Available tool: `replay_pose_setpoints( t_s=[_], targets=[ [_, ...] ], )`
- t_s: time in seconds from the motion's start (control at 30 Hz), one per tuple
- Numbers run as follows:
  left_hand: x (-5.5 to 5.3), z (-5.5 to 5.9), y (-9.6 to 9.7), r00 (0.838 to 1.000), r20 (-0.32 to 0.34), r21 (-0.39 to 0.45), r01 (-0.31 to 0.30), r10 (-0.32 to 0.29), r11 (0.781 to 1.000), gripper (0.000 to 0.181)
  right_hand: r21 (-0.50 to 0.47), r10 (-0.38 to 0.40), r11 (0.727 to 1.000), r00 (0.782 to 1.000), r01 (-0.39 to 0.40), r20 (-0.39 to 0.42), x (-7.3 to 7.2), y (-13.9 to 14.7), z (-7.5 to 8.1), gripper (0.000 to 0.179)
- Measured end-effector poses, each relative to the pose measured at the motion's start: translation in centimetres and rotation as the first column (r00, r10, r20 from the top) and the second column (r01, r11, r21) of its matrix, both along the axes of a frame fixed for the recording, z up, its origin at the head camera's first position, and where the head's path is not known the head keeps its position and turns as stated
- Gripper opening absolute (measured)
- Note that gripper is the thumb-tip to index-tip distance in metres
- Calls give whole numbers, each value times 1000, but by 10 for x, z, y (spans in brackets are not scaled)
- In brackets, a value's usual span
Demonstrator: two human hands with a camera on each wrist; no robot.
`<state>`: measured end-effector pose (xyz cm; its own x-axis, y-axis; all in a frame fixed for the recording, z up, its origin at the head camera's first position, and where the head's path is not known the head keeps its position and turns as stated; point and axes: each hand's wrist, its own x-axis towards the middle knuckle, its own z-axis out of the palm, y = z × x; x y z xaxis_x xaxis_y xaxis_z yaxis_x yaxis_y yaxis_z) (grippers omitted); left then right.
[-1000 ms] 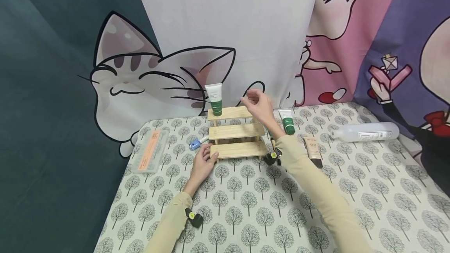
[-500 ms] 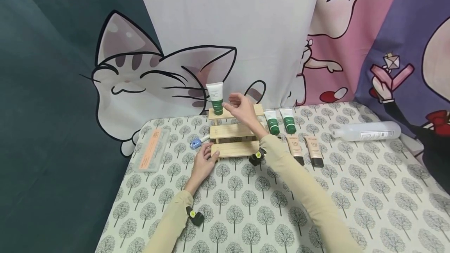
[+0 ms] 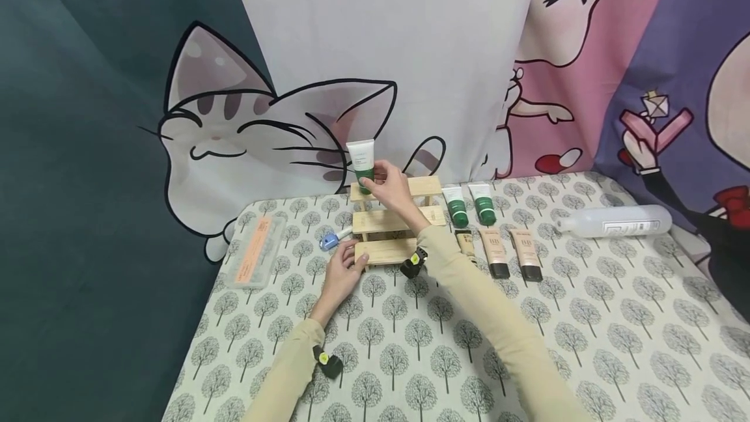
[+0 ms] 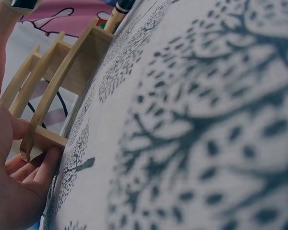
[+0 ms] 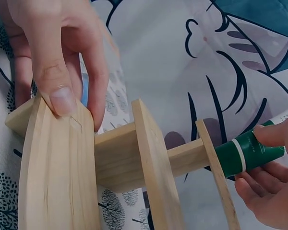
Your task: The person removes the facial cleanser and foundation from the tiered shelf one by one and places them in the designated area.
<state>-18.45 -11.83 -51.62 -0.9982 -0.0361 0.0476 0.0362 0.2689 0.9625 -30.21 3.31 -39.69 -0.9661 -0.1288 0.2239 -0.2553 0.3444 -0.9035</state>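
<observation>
A three-step wooden display stand (image 3: 383, 221) is on the table. My left hand (image 3: 342, 272) grips the left end of its lowest step, thumb on top and fingers curled beneath, as the left wrist view shows. On the top step, at the left end, a white and green squeeze tube (image 3: 361, 155) stands upright on its cap. My right hand (image 3: 390, 186) holds this tube near its green lower part. In the right wrist view the thumb lies on one side of the tube and the fingers on the other.
Right of the stand lie two more green and white tubes (image 3: 456, 207), two beige BB cream tubes (image 3: 494, 249) and a small yellowish tube (image 3: 465, 243). Farther right is a clear bottle (image 3: 615, 221). A blue-capped item (image 3: 330, 241) and a flat clear case (image 3: 256, 253) lie left.
My right hand has moved left across the top step to the standing tube and now holds it. My left hand has stayed on the lowest step.
</observation>
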Motion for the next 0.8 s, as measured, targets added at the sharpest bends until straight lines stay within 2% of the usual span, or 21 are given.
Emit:
replay_pose_setpoints(
  t_s=[0.23,0.4,0.57,0.77,0.8],
  targets=[
    [0,-2,0,1000,8,6,-7,7,1000,50,-13,-6,1000,1000,6,-25,0,1,-2,37],
    [0,-2,1,1000,17,7,-8,8,1000,49,-59,-32,998,999,31,-17,-1,6,-2,36],
    [0,-2,1,1000,8,1,-6,6,1000,49,-85,-56,995,998,54,-29,-2,17,2,37],
    [0,-2,1,1000,0,-10,-10,10,1000,49,-65,-100,993,992,95,-75,-2,37,8,37],
    [2,2,2,1000,5,-8,-8,8,1000,50,-60,-109,993,991,104,-78,-2,41,10,37]
  ],
)
